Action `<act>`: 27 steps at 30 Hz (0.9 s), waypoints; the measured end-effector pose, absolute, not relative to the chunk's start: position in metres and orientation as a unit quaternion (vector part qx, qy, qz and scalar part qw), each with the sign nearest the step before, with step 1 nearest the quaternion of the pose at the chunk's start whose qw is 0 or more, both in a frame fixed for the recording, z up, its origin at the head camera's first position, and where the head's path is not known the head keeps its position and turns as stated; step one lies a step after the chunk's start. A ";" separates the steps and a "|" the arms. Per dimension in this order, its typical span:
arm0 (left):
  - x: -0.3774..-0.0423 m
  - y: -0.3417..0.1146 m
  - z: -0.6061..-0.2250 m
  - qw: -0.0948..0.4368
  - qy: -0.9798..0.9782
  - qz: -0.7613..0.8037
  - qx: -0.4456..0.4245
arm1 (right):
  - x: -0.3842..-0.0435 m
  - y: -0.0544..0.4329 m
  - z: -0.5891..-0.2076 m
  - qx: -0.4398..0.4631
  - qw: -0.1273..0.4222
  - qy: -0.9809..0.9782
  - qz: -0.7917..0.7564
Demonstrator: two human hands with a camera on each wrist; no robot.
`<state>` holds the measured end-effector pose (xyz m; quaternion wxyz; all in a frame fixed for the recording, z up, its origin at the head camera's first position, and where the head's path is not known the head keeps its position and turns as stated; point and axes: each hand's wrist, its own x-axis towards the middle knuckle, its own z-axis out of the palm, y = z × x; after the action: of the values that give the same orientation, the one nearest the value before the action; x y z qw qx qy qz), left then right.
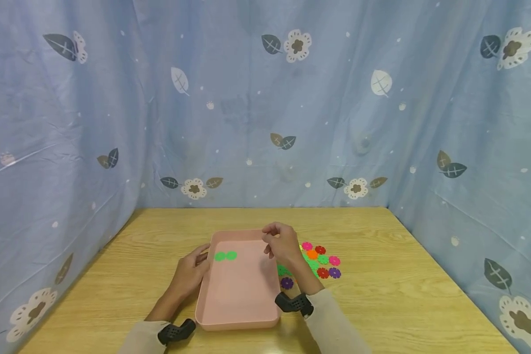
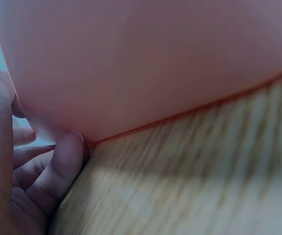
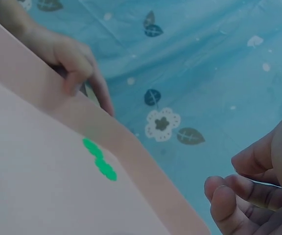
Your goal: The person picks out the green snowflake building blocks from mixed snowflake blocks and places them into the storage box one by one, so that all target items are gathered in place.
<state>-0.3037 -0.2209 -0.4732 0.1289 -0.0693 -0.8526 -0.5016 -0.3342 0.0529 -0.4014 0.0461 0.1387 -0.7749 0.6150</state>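
Note:
A shallow pink tray (image 1: pixel 241 300) lies on the table. At its far left corner, my left hand (image 1: pixel 189 273) holds the side wall; the left wrist view shows fingers (image 2: pixel 65 156) bent against the wall's outside, low near the tabletop. Inside the tray, two green notched discs (image 1: pixel 225 256) sit edge to edge by the left wall. Over the far right part of the tray hovers my right hand (image 1: pixel 283 246), fingers loosely bent. In the right wrist view its fingertips (image 3: pixel 224 198) carry nothing that I can see.
Right of the tray, a loose group of notched discs (image 1: pixel 323 259) in several colours lies on the wooden table (image 1: pixel 389 290), partly hidden by my right forearm. A blue patterned curtain (image 1: pixel 248 113) encloses the table at the back and both sides.

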 end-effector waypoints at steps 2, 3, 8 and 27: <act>-0.303 -0.221 -0.473 0.130 -0.853 -0.500 -0.069 | -0.334 0.056 -0.401 0.136 0.043 -0.777 0.613; -0.303 -0.221 -0.473 0.130 -0.853 -0.501 -0.069 | -0.335 0.058 -0.402 0.134 0.043 -0.778 0.612; -0.302 -0.221 -0.473 0.124 -0.849 -0.508 -0.075 | -0.337 0.069 -0.404 0.120 0.051 -0.777 0.616; -0.301 -0.222 -0.471 0.119 -0.849 -0.509 -0.075 | -0.350 0.102 -0.426 0.195 -0.072 -0.850 0.483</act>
<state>-0.3015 -0.2223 -0.4707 0.1194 -0.0755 -0.8492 -0.5089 -0.3501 0.1017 -0.4262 -0.0722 0.1952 -0.8505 0.4831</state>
